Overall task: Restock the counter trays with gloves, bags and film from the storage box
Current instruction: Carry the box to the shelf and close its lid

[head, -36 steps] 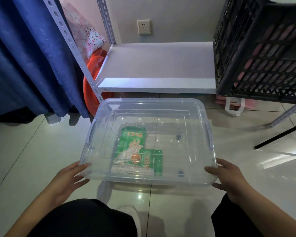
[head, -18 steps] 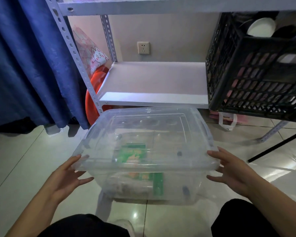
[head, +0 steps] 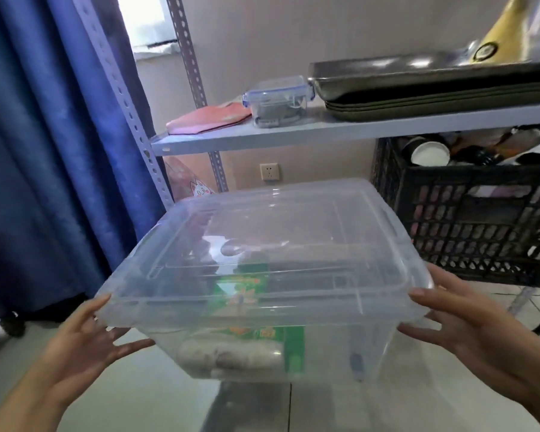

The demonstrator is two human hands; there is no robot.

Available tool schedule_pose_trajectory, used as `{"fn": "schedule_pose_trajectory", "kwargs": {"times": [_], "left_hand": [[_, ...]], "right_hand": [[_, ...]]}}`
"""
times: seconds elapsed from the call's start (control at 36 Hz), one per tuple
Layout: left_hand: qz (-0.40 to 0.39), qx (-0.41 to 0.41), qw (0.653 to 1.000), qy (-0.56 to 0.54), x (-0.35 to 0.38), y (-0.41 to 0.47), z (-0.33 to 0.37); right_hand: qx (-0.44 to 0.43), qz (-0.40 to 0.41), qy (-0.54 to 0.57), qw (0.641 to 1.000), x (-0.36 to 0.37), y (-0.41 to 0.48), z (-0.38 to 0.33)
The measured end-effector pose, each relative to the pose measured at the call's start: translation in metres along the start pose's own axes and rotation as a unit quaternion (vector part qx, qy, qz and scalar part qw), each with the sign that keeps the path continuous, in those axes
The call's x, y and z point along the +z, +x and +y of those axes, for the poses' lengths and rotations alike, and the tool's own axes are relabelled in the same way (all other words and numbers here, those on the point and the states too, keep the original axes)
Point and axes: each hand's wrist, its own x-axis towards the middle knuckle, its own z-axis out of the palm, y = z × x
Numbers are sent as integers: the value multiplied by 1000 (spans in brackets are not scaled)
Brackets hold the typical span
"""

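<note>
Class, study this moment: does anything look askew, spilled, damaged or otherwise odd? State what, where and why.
Nothing is spilled or damaged. The lidded storage box is held clear of the floor between the left hand and right hand, and the green packets inside lie heaped loosely toward its near left.

Black crate (head: 468, 226) crowds right behind the storage box (head: 262, 275), to its right. Behind the box on its left, blue curtain (head: 44, 151) and the shelf post (head: 122, 98) close in. Bare floor (head: 138, 391) lies beneath the box.
</note>
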Motion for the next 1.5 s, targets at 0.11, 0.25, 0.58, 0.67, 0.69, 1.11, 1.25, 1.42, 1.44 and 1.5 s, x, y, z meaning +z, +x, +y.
{"fn": "schedule_pose_trajectory", "kwargs": {"times": [0.11, 0.25, 0.58, 0.67, 0.69, 1.11, 1.25, 1.42, 1.44, 1.5], "left_hand": [[0, 7, 999, -34, 14, 18, 18], [4, 37, 999, -10, 48, 49, 16], [-96, 57, 979, 169, 35, 62, -20], [-67, 89, 971, 210, 39, 61, -18], [-55, 108, 965, 231, 41, 61, -17], [81, 551, 490, 670, 57, 78, -12], [113, 490, 549, 668, 99, 109, 11], [133, 416, 583, 686, 128, 163, 18], [138, 399, 603, 677, 132, 169, 15], [148, 379, 619, 672, 138, 179, 5]], "right_hand": [[-54, -10, -40, 998, -1, 17, -23], [-57, 28, -85, 994, -4, 53, -18], [-107, 150, -227, 956, -18, 45, 44], [-147, 199, -349, 904, -20, 45, 48], [-167, 211, -394, 879, -20, 45, 48], [-386, 194, -686, 585, -14, 82, 30], [-344, 223, -682, 606, -11, 127, -7], [-278, 246, -687, 624, -6, 174, -10], [-278, 255, -686, 622, -4, 179, -6], [-263, 282, -682, 622, 3, 183, 4]]}}
